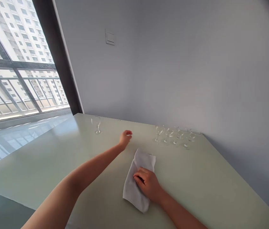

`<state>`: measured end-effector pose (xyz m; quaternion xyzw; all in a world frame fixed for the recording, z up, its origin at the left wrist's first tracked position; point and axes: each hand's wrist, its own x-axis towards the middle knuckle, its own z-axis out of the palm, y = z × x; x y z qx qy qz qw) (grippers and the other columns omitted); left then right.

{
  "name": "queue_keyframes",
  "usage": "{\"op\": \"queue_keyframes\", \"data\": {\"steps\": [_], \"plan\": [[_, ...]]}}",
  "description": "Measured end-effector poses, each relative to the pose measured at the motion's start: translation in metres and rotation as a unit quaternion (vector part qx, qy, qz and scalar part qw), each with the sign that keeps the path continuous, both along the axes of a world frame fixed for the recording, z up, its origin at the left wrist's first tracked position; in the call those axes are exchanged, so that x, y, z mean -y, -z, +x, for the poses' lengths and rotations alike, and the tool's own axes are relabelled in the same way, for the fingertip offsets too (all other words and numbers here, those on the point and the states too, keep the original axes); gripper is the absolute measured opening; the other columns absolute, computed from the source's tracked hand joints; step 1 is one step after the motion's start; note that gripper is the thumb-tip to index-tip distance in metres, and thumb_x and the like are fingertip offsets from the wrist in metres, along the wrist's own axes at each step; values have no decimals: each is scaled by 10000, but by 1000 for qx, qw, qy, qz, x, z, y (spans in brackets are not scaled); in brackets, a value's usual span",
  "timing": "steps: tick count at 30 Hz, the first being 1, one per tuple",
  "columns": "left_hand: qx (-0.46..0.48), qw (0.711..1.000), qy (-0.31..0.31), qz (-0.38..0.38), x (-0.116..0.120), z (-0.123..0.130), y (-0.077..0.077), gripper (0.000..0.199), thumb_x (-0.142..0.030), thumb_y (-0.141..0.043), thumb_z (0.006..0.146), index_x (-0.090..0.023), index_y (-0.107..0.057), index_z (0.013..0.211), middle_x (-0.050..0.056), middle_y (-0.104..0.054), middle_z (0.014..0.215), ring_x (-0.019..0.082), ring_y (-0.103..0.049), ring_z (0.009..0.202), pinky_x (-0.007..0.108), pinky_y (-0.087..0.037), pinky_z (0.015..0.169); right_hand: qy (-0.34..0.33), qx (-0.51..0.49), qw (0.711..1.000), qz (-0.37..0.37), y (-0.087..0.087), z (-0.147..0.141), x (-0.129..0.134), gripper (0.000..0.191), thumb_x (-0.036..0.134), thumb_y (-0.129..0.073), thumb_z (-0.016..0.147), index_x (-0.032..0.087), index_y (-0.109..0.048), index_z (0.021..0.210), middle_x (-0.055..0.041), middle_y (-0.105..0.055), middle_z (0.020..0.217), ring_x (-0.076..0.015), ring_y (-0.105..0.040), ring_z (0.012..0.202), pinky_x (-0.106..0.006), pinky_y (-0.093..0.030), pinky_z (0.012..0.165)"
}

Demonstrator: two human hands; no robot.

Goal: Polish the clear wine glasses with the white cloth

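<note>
On the counter (208, 178), resting on the cloth (134, 192) with the right hand (148, 182), curled; cannot tell if gripping. Apparently reaching with the left hand (125, 139), part-open, seemingly empty, near a row of glasses (169, 133); calling next for gentle handling.

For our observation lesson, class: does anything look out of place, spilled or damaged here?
One glass stands alone at left, apart from the four glasses lined up at right, so it looks separated from the group. No spill or damage is visible.
</note>
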<state>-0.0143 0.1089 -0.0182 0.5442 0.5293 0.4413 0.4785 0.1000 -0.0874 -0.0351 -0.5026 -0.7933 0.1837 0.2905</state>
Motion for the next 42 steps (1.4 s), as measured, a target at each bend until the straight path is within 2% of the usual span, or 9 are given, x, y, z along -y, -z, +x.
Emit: {"op": "queue_keyframes", "data": {"steps": [3,7,10,14,17,20,34,38,42], "plan": [[11,991,128,-42,6,66,0,377,-103,-614,593,-202,-572,955,49,-589,1015,59,-516,575,186,-393,507,0,-17,1000,3,2,1,1,199,196,-417,844,208,-610,802,-7,-569,762,-118,-519,699,-236,-393,654],[16,981,177,-76,9,134,5,529,-144,-665,580,-208,-509,1081,82,-546,1104,37,-502,539,177,-378,480,6,-19,1000,4,3,4,1,189,179,-429,833,210,-612,799,-5,-567,766,-112,-517,687,-229,-398,649],[15,982,167,-81,8,162,13,399,-185,-648,624,-187,-534,1005,57,-572,992,32,-468,521,166,-357,461,6,-15,1000,2,1,4,2,187,158,-433,824,205,-606,770,2,-562,749,-102,-508,667,-216,-393,627],[22,986,147,-68,0,166,21,189,-227,-597,694,-191,-566,877,7,-565,789,41,-444,524,163,-372,480,6,-15,1000,0,-2,4,2,189,155,-430,825,199,-601,758,4,-562,744,-98,-507,665,-211,-394,621],[28,990,129,-55,-6,147,23,143,-225,-578,712,-191,-566,850,-6,-541,724,42,-434,508,171,-396,496,8,-17,1000,-4,-1,4,2,197,180,-422,839,199,-609,780,-1,-564,757,-101,-511,669,-218,-400,626],[32,994,100,-41,-11,111,23,126,-221,-563,719,-188,-559,841,-13,-523,694,41,-431,492,174,-406,496,-1,-27,1000,2,0,4,2,208,201,-416,849,195,-620,807,-12,-569,765,-113,-519,691,-235,-408,652],[16,993,-114,-6,-14,-140,18,169,-260,-601,665,-175,-552,802,-32,-482,612,62,-431,487,193,-389,480,-19,-39,999,-26,2,4,3,235,267,-387,863,214,-601,782,-16,-563,745,-137,-531,671,-257,-413,623],[15,989,-148,-3,-15,-177,14,194,-269,-616,648,-171,-540,798,-37,-475,611,58,-422,483,195,-385,477,-18,-37,999,-25,4,4,2,241,276,-385,862,219,-607,788,-19,-561,732,-144,-531,659,-259,-416,610],[14,987,-160,-3,-22,-189,9,186,-252,-619,644,-172,-541,794,-32,-486,633,53,-416,481,199,-389,487,-15,-42,999,-24,5,4,2,253,281,-380,860,215,-610,776,-25,-565,725,-146,-531,648,-263,-421,597]]}}
